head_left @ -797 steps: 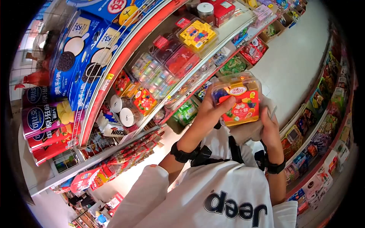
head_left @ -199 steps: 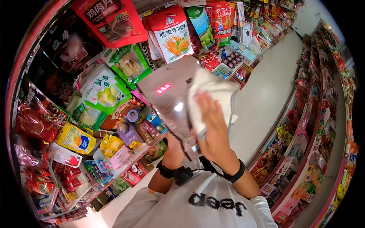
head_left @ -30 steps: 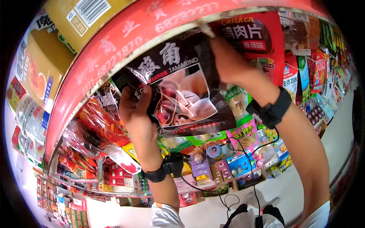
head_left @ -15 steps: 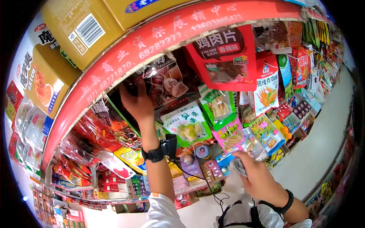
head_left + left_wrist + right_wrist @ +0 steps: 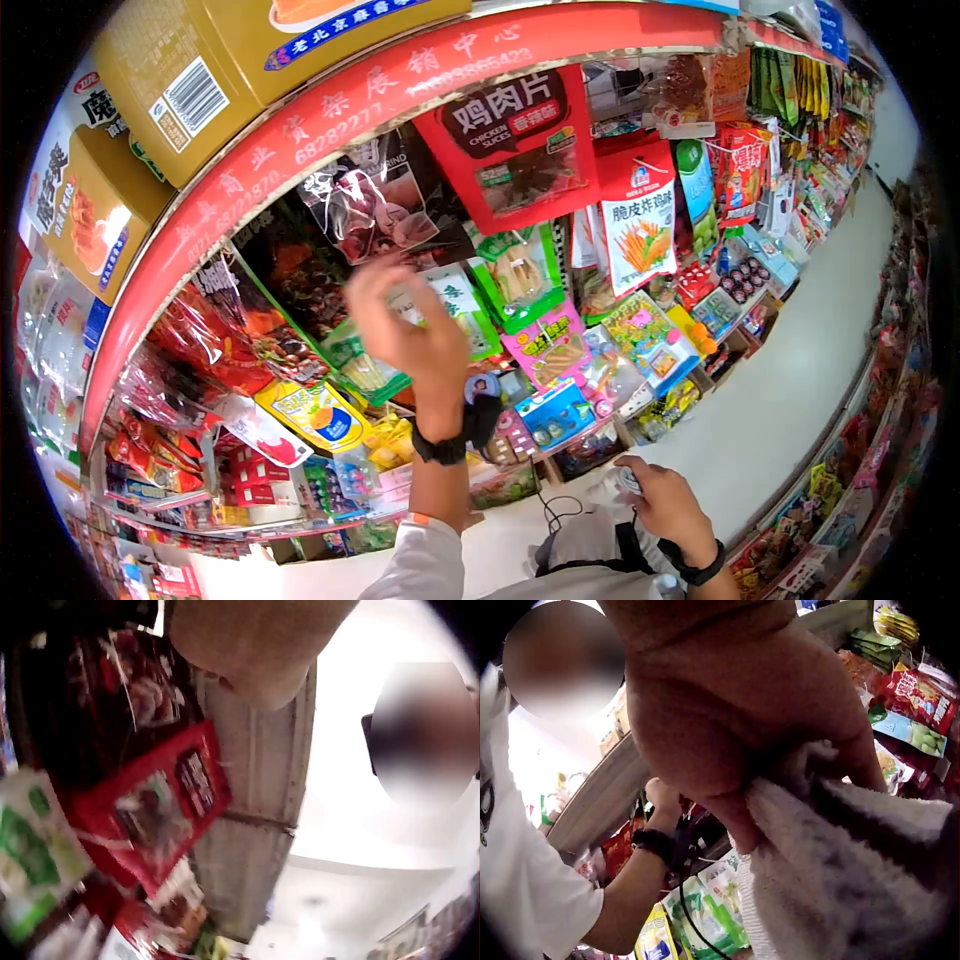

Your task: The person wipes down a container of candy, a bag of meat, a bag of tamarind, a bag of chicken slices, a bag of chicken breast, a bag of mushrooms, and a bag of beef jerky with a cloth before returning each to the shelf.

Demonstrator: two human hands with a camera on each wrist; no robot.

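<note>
left hand (image 5: pixel 410 330) blurred but seemingly relaxed and holding nothing, just in front of a white-and-green packet (image 5: pixel 470 315), dark picture-fronted packet (image 5: pixel 368 195) under the shelf's red front edge (image 5: pixel 330 115), beside a red chicken packet (image 5: pixel 520 150), right hand (image 5: pixel 676 510) lower down, gripping a pale cloth (image 5: pixel 840 877)

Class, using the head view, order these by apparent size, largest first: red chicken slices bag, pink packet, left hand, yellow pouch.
1. Red chicken slices bag
2. Left hand
3. Yellow pouch and pink packet, too alike to rank
</note>
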